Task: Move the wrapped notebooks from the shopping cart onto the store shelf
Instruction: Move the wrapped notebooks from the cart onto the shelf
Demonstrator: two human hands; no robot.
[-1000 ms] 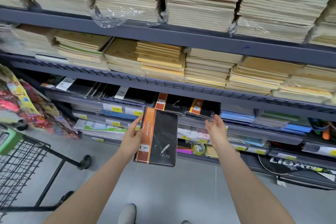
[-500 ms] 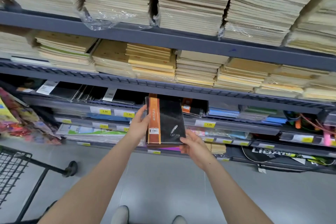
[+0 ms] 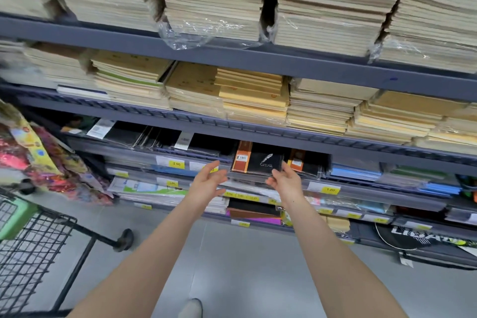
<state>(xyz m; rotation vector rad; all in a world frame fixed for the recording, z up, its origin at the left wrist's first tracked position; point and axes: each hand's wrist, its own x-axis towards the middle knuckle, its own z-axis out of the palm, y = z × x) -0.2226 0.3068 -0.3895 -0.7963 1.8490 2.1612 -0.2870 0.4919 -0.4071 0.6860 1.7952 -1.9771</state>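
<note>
Notebook (image 3: 255, 161) sits on shelf (image 3: 258, 174); left hand (image 3: 206, 183) empty, right hand (image 3: 285, 181) fingertips at its edge, no clench. Nudge it flush with neighbour (image 3: 304, 162), then go to cart (image 3: 31, 253).

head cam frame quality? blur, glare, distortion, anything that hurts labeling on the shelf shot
Head view: strong wide-angle bowing, shelf rails curve; motion blur smears the left edge and the left hand; right hand only slightly soft; plastic wrap on the top stacks throws glare; the black-and-orange notebook sits in shadow under the rail, cover print still faintly visible; yellow price tags are partly legible; even overhead light.
</note>
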